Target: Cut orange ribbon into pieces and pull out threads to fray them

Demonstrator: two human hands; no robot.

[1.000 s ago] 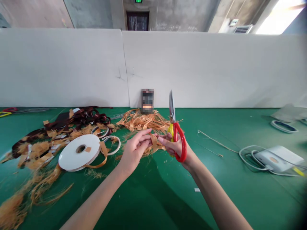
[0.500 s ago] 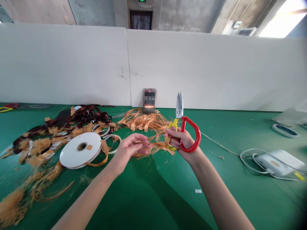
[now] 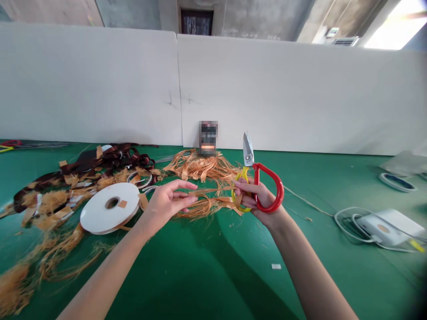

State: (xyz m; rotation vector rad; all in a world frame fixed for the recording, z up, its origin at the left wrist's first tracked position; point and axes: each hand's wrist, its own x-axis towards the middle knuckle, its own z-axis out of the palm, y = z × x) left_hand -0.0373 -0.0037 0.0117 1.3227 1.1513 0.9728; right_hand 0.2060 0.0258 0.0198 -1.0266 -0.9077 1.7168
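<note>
My right hand (image 3: pixel 258 198) is closed around scissors (image 3: pixel 248 153) with one red and one yellow handle; the blades point up and are nearly together. Its thumb and fingertips also pinch an orange ribbon (image 3: pixel 218 190) that stretches leftward, with frayed strands. To the left, my left hand (image 3: pixel 165 202) has its thumb and fingers apart, the tips close to the ribbon's left end. I cannot tell whether they touch it. Below and between the hands lies a loose bundle of orange strands (image 3: pixel 200 208) on the green table.
A white ribbon spool (image 3: pixel 96 209) lies left of my left hand. Behind it are tangled dark brown ribbons (image 3: pixel 123 160). More orange ribbon pieces (image 3: pixel 200 166) lie before a blurred dark box (image 3: pixel 208 138). At right sits a white device (image 3: pixel 388 226) with a coiled cable. White panels (image 3: pixel 283 93) border the back.
My left hand has moved left, away from the right, and its fingers have spread. The ribbon between the hands now shows stretched out. My right hand and the scissors have shifted slightly right.
</note>
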